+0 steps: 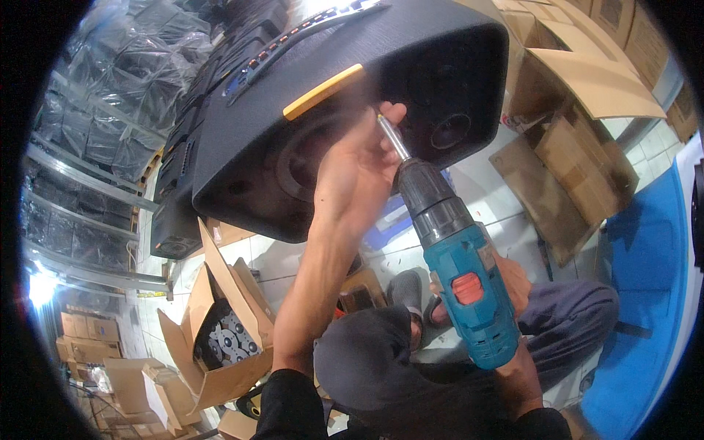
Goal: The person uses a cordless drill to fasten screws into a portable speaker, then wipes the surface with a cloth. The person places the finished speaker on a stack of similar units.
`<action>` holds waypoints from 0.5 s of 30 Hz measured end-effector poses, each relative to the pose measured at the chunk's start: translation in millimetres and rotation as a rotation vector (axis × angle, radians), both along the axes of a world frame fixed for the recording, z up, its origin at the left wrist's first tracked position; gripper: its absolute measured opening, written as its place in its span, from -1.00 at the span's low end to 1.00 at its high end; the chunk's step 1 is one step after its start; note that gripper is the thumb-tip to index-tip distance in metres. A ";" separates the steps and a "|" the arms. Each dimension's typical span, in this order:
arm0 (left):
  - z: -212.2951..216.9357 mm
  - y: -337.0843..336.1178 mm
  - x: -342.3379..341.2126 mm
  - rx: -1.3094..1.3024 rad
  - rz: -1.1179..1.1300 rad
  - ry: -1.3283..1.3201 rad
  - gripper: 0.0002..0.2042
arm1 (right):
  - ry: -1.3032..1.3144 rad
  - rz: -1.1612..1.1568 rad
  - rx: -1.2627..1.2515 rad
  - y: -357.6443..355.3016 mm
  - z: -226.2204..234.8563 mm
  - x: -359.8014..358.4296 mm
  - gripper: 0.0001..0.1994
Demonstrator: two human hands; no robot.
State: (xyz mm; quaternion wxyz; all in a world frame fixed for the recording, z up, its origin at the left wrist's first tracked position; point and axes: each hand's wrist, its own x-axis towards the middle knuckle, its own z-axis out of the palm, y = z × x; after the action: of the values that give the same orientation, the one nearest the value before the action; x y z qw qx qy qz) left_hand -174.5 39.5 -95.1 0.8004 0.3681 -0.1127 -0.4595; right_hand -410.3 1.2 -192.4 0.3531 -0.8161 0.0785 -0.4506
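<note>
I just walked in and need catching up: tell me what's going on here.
A person's right hand grips a teal-and-black power drill, its long silver metal bit pointed at a large, black, textured speaker cabinet. The left hand is up by the bit's tip; whether the tip touches the cabinet can't be told. A yellow, bar-shaped piece sits on the cabinet.

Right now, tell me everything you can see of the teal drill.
The drill has a plastic-looking teal body with a red patch, a black chuck and a silvery bit. It points away, slightly left, toward a black cabinet, in the grip of the right hand; the left hand is at the bit's far end. Its handle is mostly hidden.
</note>
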 end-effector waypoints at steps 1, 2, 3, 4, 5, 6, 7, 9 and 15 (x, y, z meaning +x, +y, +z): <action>-1.3 -0.7 0.4 0.001 0.009 0.005 -0.75 | -0.019 -0.004 -0.005 -0.1 1.3 0.8 -0.62; -2.1 -1.1 0.8 -0.013 0.007 0.001 -0.75 | -0.018 -0.004 -0.007 -0.1 2.8 0.8 -0.62; -2.8 -1.0 0.7 -0.025 0.003 -0.001 -0.75 | -0.017 -0.004 -0.009 0.2 3.5 1.2 -0.61; -3.1 -0.9 0.7 -0.038 -0.001 -0.004 -0.76 | 0.003 0.000 -0.010 0.2 4.2 0.9 -0.61; -3.3 -0.5 0.4 -0.035 -0.001 -0.006 -0.76 | 0.018 -0.011 -0.016 0.7 4.3 0.9 -0.60; -3.2 -0.4 0.2 -0.033 -0.002 -0.009 -0.76 | 0.032 -0.021 -0.021 0.8 4.1 0.7 -0.59; -2.9 -0.6 0.0 -0.045 -0.006 -0.026 -0.76 | 0.039 -0.047 -0.032 1.5 3.5 0.8 -0.58; -1.8 -2.0 -0.9 -0.003 0.019 -0.060 -0.75 | 0.053 -0.069 -0.045 2.2 1.5 1.5 -0.57; 13.5 13.3 -20.5 0.363 0.103 -0.418 -0.69 | -0.023 -0.145 -0.001 6.6 -6.3 7.1 -0.67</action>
State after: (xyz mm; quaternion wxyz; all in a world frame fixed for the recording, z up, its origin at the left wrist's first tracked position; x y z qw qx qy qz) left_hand -195.1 52.9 -81.7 0.7032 0.5973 -0.1723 -0.3450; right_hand -403.2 7.8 -198.7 0.3201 -0.8032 0.1333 -0.4844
